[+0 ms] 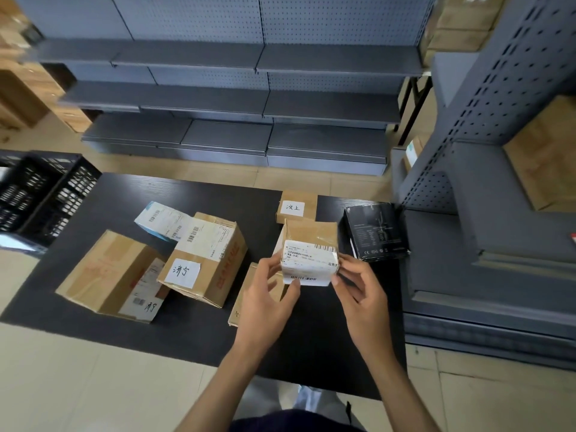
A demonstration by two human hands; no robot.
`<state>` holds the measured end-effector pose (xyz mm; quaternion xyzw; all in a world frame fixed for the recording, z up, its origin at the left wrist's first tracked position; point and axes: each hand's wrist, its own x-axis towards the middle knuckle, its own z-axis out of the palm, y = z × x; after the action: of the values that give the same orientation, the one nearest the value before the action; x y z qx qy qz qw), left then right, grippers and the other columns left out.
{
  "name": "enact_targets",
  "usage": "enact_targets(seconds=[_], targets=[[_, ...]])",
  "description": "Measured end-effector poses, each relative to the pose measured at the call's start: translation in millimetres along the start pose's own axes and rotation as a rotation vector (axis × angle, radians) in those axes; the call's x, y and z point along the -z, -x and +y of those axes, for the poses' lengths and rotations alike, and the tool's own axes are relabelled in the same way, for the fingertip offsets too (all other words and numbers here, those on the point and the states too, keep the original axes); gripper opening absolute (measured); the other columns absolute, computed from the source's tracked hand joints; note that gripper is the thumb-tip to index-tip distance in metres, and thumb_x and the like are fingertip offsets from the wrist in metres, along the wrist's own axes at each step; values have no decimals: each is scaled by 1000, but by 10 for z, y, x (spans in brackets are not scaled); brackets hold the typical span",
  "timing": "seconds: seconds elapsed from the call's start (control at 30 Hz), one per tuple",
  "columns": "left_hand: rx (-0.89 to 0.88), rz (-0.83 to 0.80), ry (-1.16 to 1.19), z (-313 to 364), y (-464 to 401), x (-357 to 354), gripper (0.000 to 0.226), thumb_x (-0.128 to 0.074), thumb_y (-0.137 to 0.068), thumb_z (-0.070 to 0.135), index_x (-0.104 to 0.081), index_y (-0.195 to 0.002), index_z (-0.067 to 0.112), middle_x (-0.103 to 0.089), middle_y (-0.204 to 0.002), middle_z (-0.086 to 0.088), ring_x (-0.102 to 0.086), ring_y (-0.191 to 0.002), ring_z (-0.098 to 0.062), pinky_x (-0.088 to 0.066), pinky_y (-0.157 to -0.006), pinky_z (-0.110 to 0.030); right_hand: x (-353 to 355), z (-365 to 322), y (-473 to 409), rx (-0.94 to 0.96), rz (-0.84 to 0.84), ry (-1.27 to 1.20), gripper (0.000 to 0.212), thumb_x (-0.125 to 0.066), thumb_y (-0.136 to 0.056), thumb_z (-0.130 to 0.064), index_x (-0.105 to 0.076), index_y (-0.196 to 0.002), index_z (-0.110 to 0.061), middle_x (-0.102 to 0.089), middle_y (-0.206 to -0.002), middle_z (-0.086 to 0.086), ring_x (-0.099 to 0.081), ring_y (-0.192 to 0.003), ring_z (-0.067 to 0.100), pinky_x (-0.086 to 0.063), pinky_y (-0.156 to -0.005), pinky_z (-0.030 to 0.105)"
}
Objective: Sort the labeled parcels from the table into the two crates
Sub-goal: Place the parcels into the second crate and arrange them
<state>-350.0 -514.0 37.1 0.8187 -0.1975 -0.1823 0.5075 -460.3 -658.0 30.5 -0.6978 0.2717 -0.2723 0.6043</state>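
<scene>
Both hands are up over the near edge of the bench (199,332), and between them sits a small taped parcel (308,254). Left hand (268,297) cups its left side, fingers (265,266) curled round the edge, thumb under the bottom flap; right hand (358,288) pinches the right edge. The parcel is tilted so its printed shipping label faces the person, most likely to read where it goes before picking a crate.

Left of the fingers, three more parcels lie close together: a box marked with a handwritten slip (202,263), a bigger carton (115,275) leaning against it, and a white-labelled packet (162,221) behind. Just beyond the fingers rests a small box with a handwritten tag (296,207), and to the right a black retail box (375,230). Under the left hand, a flat brown parcel (246,291) peeks out.

Far left, off the bench corner, stands a black crate (46,194); the second one cannot be made out clearly. Getting there means carrying over the cluster of cartons.
</scene>
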Motion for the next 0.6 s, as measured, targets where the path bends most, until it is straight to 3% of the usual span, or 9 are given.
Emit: enact_targets(seconds=[0.13,0.23,0.37,0.5,0.6], targets=[[5,9,10,10,91,-6,41,-72,-96,31,-53,-133,35,-60,-133,32,-53,-126,10,-48,-106,-26,16,29,47,-20,-9,14,27,-67,-97,-14,-65,-123,-20,-67,-129,-13,-62,-124,8,-55,-92,20],[29,-6,30,-2,179,50,38,-69,-98,34,-51,-128,48,-55,-129,44,-53,-125,11,-49,-107,-30,0,45,72,-53,-24,9,28,-67,-97,-16,-65,-124,-21,-68,-127,-10,-63,-122,8,-56,-90,20],[33,-13,33,-41,315,203,45,-63,-96,47,-44,-131,68,-53,-136,40,-52,-129,8,-48,-105,-30,-93,5,71,-92,-35,-34,25,-67,-98,-14,-67,-123,-21,-72,-120,-10,-67,-115,8,-57,-90,24],[57,16,78,-189,467,409,57,-62,-93,60,-43,-146,53,-48,-149,32,-45,-139,3,-48,-112,-40,-333,-84,104,-71,-41,-2,22,-67,-97,-18,-68,-119,-22,-72,-117,-14,-68,-110,4,-58,-86,21],[79,42,94,-316,593,644,60,-61,-91,64,-44,-147,53,-48,-148,31,-45,-140,1,-48,-112,-45,-575,-190,124,-50,-67,-3,19,-67,-97,-19,-69,-116,-23,-72,-114,-15,-68,-107,2,-56,-79,16]])
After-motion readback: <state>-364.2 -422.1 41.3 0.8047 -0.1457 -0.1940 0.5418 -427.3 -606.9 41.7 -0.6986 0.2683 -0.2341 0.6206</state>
